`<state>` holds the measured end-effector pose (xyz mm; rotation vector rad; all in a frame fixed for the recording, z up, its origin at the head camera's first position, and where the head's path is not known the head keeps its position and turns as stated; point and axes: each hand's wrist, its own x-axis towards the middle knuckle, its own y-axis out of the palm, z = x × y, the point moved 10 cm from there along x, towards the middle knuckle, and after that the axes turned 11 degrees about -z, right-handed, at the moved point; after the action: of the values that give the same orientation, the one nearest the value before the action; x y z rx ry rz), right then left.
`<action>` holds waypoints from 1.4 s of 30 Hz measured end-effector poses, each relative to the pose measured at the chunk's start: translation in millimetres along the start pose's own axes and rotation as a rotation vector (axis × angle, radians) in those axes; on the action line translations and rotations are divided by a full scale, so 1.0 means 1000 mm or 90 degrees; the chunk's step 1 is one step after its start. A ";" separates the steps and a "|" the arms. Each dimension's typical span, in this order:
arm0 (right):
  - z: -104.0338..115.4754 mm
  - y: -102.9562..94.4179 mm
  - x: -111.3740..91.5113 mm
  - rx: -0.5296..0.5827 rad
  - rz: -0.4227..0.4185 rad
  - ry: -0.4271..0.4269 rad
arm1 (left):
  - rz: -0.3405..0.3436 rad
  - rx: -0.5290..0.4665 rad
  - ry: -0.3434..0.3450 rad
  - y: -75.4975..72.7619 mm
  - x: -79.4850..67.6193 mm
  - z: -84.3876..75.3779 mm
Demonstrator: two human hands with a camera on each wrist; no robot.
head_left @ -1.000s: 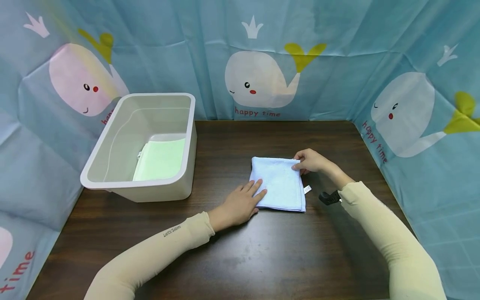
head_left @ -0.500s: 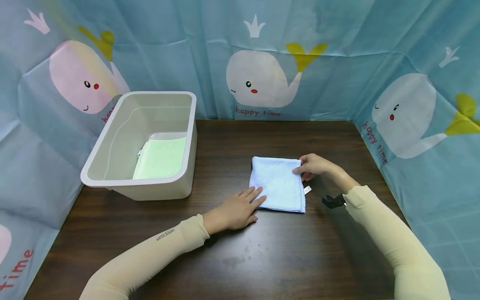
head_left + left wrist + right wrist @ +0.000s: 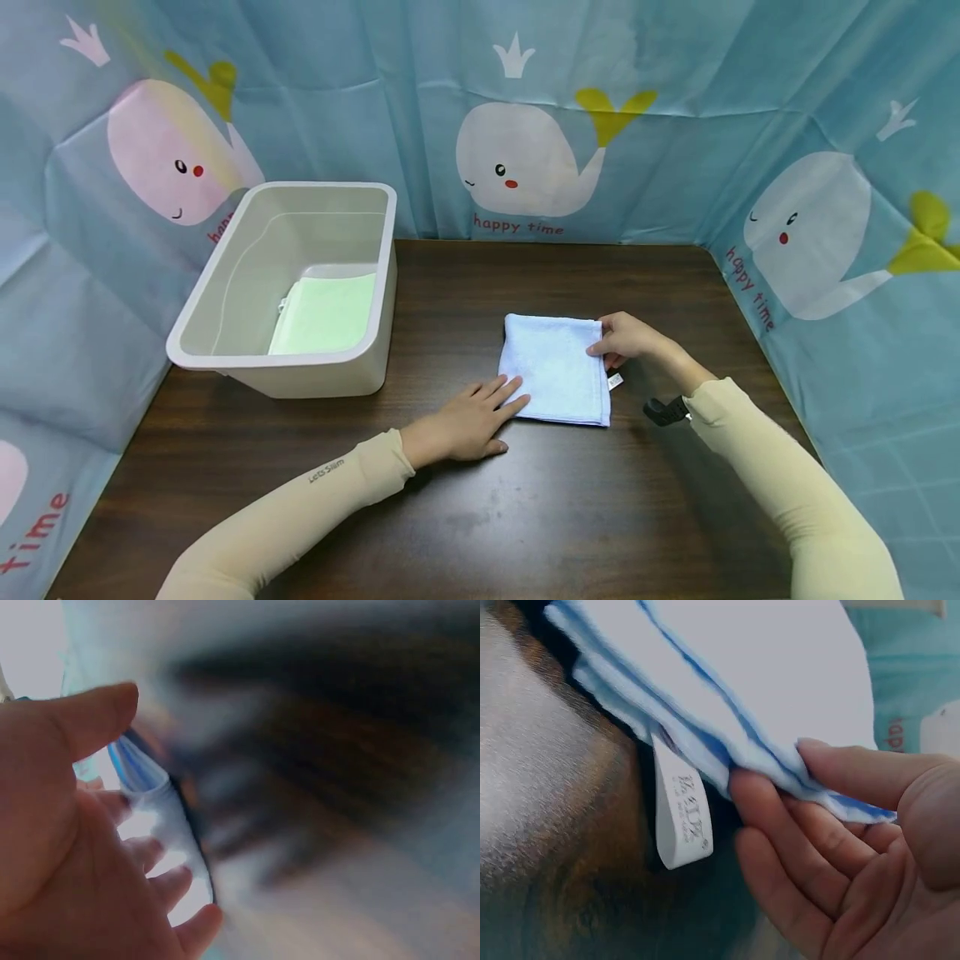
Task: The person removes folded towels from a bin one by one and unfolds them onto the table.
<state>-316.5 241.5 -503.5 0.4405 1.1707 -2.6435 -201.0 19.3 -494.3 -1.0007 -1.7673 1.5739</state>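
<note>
Pinches the nearly square blue cloth (image 3: 553, 367), with tag (image 3: 615, 381) pointing right, in the right hand (image 3: 633, 339). Touches it with spread fingers (image 3: 513, 408) of the left hand (image 3: 465, 427).

The head view is evenly lit and mostly sharp, with a soft sheen on the table (image 3: 465, 533) at lower centre and a faint shadow along the right sleeve (image 3: 780, 475) at lower right. In the left wrist view, the upper left is blown out and the right side dissolves into dark, blurred smears, perhaps reflections. In the right wrist view, the cloth (image 3: 780, 667) washes out near the top, and pale glare covers the left.
</note>
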 end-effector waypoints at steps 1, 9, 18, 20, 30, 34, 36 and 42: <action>0.000 -0.001 0.001 -0.007 -0.005 -0.005 | 0.003 -0.002 0.001 0.000 0.000 0.000; 0.033 -0.006 -0.006 -0.025 -0.059 -0.077 | -0.021 0.018 0.033 -0.010 -0.007 -0.002; 0.113 0.018 -0.009 0.053 -0.047 -0.166 | -0.142 0.077 0.139 -0.041 -0.029 -0.017; 0.126 0.025 -0.007 0.061 -0.041 -0.178 | -0.161 0.084 0.152 -0.048 -0.035 -0.020; 0.182 0.059 0.010 0.117 -0.067 -0.209 | -0.236 0.094 0.230 -0.085 -0.071 -0.043; 0.203 0.075 0.022 0.142 -0.069 -0.208 | -0.264 0.117 0.229 -0.091 -0.078 -0.039; 0.213 0.084 0.028 0.148 -0.067 -0.212 | -0.268 0.122 0.215 -0.091 -0.079 -0.032; 0.228 0.106 0.044 0.169 -0.077 -0.233 | -0.242 0.115 0.154 -0.082 -0.084 -0.013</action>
<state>-365.5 -2.0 -446.0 -0.0799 0.7608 -2.8316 -157.1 -45.2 -405.5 -0.6865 -1.5131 1.2872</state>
